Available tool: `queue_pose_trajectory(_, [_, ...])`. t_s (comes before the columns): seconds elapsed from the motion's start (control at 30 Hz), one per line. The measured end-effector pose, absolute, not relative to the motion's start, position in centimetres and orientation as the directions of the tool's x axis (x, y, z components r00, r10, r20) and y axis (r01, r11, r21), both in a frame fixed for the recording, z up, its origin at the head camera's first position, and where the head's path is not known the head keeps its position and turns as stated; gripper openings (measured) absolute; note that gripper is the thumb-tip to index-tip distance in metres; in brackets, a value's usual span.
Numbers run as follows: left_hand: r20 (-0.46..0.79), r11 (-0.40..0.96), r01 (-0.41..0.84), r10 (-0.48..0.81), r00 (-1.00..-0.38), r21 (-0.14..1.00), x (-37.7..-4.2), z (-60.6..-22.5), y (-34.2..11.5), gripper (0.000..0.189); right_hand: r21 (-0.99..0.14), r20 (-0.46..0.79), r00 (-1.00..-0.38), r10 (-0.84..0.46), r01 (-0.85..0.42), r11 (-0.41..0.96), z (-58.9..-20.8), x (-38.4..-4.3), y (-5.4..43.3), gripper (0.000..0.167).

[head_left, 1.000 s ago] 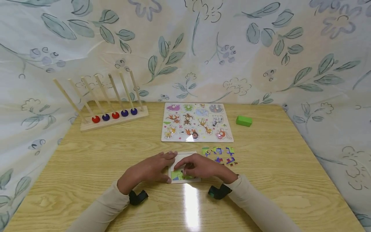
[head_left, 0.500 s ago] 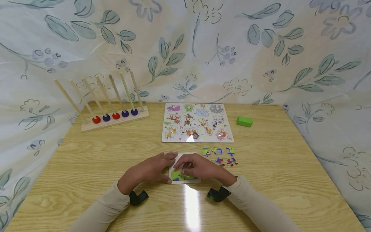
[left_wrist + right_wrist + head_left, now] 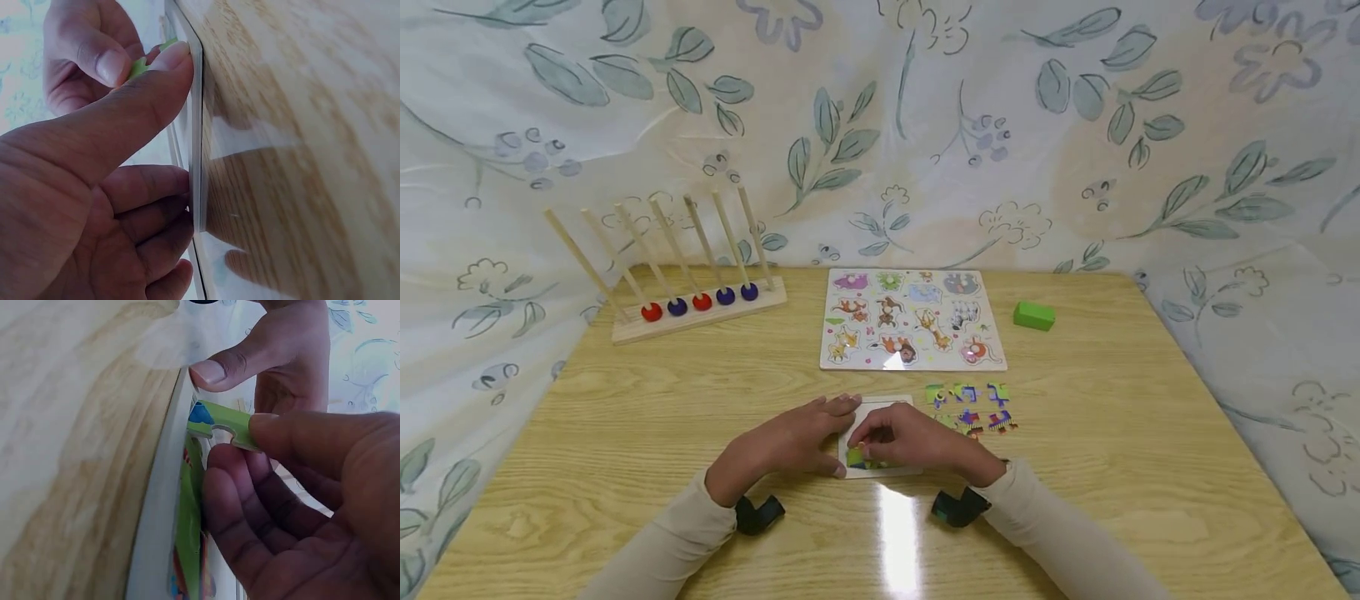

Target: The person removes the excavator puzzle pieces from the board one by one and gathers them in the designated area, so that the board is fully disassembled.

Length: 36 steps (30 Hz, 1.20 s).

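A small jigsaw tray with a pale rim lies on the table in front of me. My left hand rests along its left side, thumb at the near left corner and fingertips by the far left one. My right hand is over the tray and pinches a green jigsaw piece with a blue patch. In the right wrist view the piece is tilted up, its blue end by the tray's corner, below the left thumb. Other green pieces lie in the tray along the near edge, partly hidden by the right hand.
Several loose jigsaw pieces lie just right of the tray. Behind it is an animal knob puzzle board. A green block stands at the right, and a wooden stand with upright rods and beads at the back left.
The right fingers, earlier on the pieces in the tray, now pinch the corner piece and tilt it up. The left hand stays at the tray's left side.
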State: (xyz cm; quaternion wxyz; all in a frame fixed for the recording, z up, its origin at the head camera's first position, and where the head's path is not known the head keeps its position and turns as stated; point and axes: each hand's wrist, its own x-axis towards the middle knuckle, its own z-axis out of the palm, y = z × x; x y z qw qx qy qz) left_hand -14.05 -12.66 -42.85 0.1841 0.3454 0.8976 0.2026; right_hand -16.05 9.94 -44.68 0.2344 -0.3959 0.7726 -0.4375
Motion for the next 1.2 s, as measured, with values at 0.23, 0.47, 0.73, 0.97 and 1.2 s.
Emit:
queue_pose_trajectory(0.23, [-0.215, 0.692, 0.535, 0.687, -0.694, 0.485, -13.9, -43.0, -12.5, 0.080, -0.885, -0.010, -0.625, -0.781, -0.357, 0.297, -44.9, -15.9, 10.9, 0.017])
queue_pose_trajectory(0.47, [-0.214, 0.704, 0.538, 0.678, -0.703, 0.465, -13.9, -43.0, -12.6, 0.080, -0.883, 0.012, -0.656, -0.755, -0.361, 0.300, -44.2, -16.4, 12.5, 0.018])
queue_pose_trajectory(0.73, [-0.214, 0.696, 0.537, 0.685, -0.696, 0.477, -14.0, -42.9, -12.6, 0.081, -0.859, -0.021, -0.677, -0.735, -0.365, 0.360, -43.8, -16.6, 13.8, 0.016])
queue_pose_trajectory(0.97, [-0.211, 0.696, 0.544, 0.686, -0.696, 0.469, -14.1, -42.9, -12.6, 0.081, -0.837, -0.003, -0.656, -0.755, -0.412, 0.361, -43.7, -16.9, 15.0, 0.017])
queue_pose_trajectory(1.2, [-0.213, 0.701, 0.552, 0.685, -0.697, 0.451, -14.2, -43.0, -12.6, 0.080, -0.850, -0.063, -0.709, -0.702, -0.331, 0.410, -43.6, -17.0, 16.3, 0.015])
